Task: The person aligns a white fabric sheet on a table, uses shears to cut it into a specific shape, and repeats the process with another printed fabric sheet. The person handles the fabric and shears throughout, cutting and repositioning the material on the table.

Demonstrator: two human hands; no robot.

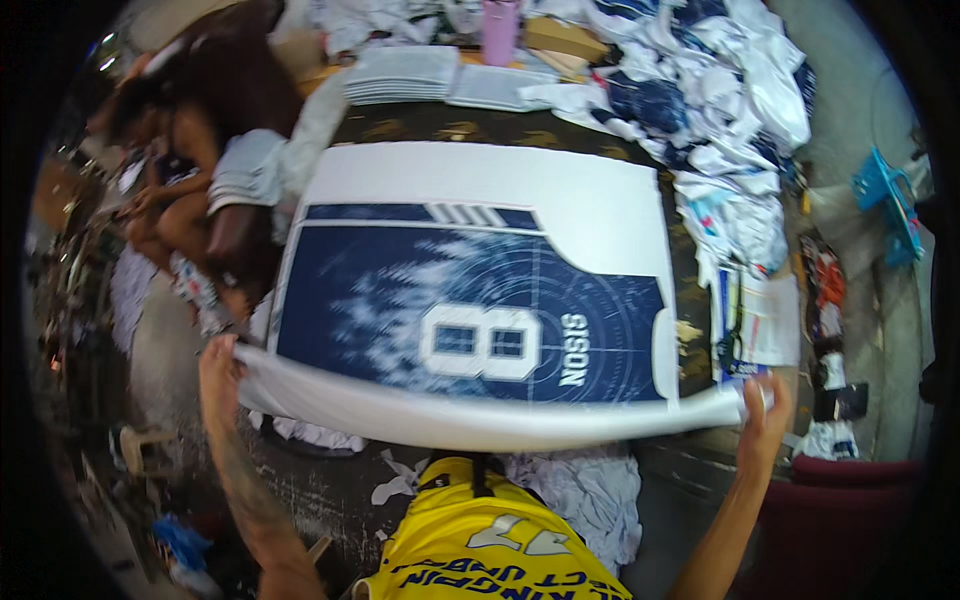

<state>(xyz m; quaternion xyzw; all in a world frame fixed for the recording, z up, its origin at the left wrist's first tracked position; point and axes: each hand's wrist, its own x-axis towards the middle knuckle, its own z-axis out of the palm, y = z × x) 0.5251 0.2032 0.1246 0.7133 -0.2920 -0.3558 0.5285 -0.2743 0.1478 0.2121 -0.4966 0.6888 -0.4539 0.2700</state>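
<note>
A large white fabric sheet (480,178) carries a navy printed jersey panel (360,330) with pale streaks, a circle pattern and white lettering. Its far part lies flat on the dark worktable (430,122), while the near edge is raised and bowed towards me, slightly blurred. At the near left corner my left hand (221,375) is closed on the sheet. My right hand (763,405) pinches the near right corner, fingers bent around the edge. Both forearms come up from below.
Folded pale fabric stacks (405,75) and a pink tumbler (498,32) stand at the back. White and navy cloth (690,90) is heaped back right. A person (185,170) sits at the left. White scraps (590,500) lie by my front; a maroon chair (840,520) is lower right.
</note>
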